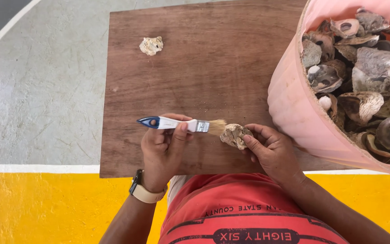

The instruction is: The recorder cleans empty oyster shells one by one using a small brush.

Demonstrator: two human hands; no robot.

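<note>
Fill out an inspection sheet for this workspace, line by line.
Surface: brown wooden board lying on a painted floor, dusty near the middle.
Job's things: paintbrush with its bristles against a rough shell.
Clutter: one pale shell lying apart on the board; pink bucket full of shells.
Grippers: left hand grips the paintbrush; right hand holds the rough shell.
Cables: nothing seen.
Surroundings: grey floor with white lines and a yellow band.
</note>
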